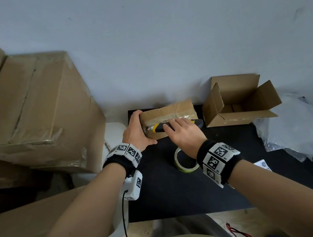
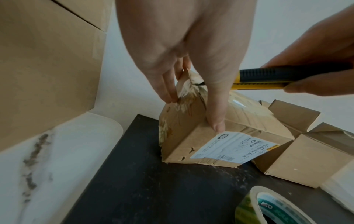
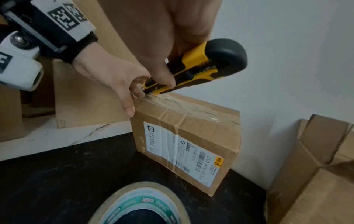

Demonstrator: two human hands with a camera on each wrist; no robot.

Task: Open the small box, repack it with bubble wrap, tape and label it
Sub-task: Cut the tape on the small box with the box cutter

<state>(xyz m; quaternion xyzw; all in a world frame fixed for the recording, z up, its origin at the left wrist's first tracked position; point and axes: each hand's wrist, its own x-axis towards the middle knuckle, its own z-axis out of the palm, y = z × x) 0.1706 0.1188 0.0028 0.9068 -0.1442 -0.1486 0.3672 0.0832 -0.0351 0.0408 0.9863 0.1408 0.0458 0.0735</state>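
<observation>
Box (image 1: 168,113) on table (image 1: 180,194) is clasped at its left end by left grip (image 1: 135,129); knife (image 1: 158,128) is held in right grip (image 1: 185,132), tip at taped seam (image 3: 180,106).

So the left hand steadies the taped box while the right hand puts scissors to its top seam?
No: the right hand holds a yellow-and-black utility knife, not scissors; the right wrist view shows it. The left hand does steady the taped box.

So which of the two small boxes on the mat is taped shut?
The labelled box the left hand holds, knife at its tape; the other box, to its right, has open flaps.
</observation>
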